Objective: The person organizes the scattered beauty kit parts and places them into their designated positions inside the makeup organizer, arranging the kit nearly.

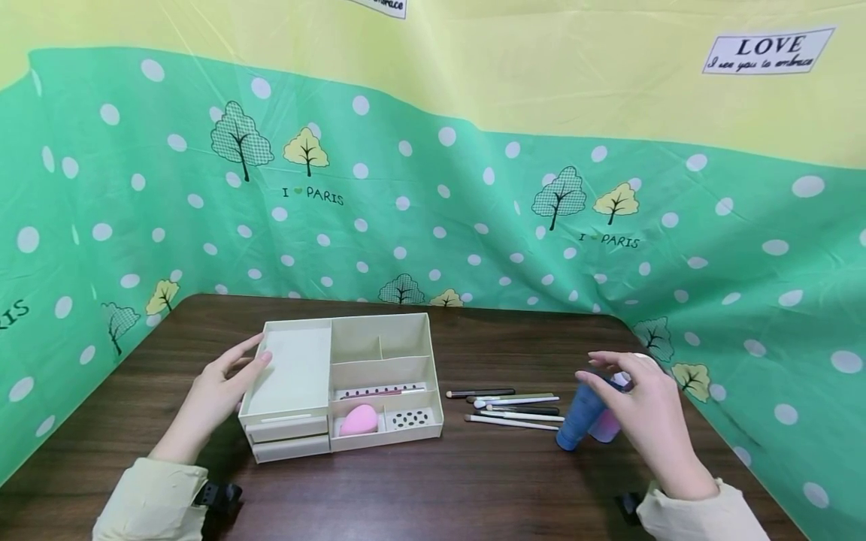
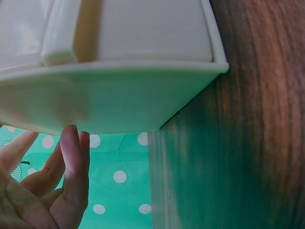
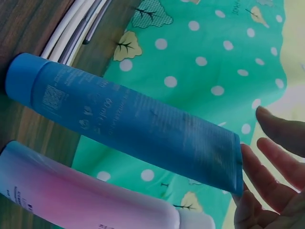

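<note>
A cream desktop organizer (image 1: 291,368) stands on the left half of the table. My left hand (image 1: 211,400) rests at its left side, with the thumb at the top edge; the left wrist view shows fingers (image 2: 71,162) against the side wall. A blue squeeze tube (image 1: 579,418) stands cap-down at the right, and beside it is a pink-and-blue bottle (image 3: 90,191) with a white cap. My right hand (image 1: 652,421) is at the tube's flat upper end, thumb held apart from it and fingertips (image 3: 250,162) right at its crimped edge.
Several makeup brushes (image 1: 517,415) lie between organizer and tube. Inside the organizer's right compartments are a pink makeup sponge (image 1: 359,420), a thin red stick (image 1: 382,393) and a dotted item (image 1: 411,418). A patterned green curtain (image 1: 473,218) hangs behind the table (image 1: 433,496).
</note>
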Available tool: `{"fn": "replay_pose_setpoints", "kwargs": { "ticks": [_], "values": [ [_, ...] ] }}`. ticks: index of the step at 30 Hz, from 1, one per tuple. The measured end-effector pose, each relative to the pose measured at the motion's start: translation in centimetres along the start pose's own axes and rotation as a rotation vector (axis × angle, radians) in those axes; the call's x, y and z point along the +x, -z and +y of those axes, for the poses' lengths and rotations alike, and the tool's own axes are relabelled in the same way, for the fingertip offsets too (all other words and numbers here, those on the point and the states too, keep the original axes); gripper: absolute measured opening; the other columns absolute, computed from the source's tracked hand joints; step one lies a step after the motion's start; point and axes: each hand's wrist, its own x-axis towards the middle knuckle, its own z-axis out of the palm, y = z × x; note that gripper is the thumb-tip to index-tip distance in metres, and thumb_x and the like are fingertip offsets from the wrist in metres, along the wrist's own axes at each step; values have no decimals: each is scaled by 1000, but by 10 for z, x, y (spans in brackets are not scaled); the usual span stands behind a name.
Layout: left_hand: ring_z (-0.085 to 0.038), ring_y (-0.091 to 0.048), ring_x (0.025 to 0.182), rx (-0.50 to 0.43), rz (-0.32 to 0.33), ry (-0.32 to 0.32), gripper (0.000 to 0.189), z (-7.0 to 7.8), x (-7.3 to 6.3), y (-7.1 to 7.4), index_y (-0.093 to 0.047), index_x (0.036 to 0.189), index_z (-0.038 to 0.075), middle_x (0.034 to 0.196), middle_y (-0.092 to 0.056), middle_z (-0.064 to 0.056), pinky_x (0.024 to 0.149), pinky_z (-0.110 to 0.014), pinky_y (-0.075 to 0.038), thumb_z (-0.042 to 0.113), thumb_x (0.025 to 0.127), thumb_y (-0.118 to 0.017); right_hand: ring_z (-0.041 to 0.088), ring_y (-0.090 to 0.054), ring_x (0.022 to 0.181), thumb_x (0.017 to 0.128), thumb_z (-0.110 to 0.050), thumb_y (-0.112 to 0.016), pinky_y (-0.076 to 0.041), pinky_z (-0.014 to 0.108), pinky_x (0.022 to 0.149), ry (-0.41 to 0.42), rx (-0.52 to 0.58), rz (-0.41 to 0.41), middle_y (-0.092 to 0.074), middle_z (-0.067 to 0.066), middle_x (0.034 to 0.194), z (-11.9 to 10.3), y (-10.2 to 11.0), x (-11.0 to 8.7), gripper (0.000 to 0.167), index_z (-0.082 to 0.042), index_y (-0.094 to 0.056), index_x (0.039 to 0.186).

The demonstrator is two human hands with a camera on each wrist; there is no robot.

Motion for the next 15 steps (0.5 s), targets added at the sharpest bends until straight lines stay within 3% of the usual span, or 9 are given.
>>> {"fn": "replay_pose_setpoints", "kwargs": {
  "ticks": [7,15],
  "values": [
    [-34,-60,108,-3,-4,-1,70,0,0,0,-30,157,15,143,-45,-33,65,-29,-55,52,100,-48,-16,-47,78,77,-10,-85,-39,9,62,-54,49,13,-73,9,90,5,0,-5,26,-9,-75,101],
    [-31,-61,105,-4,-9,4,70,0,0,0,-30,157,15,144,-44,-33,66,-27,-54,52,100,-49,-16,-49,72,82,-19,-82,-42,9,59,-190,92,-65,-73,15,98,13,0,-13,37,-8,-70,115]
  ]
}}
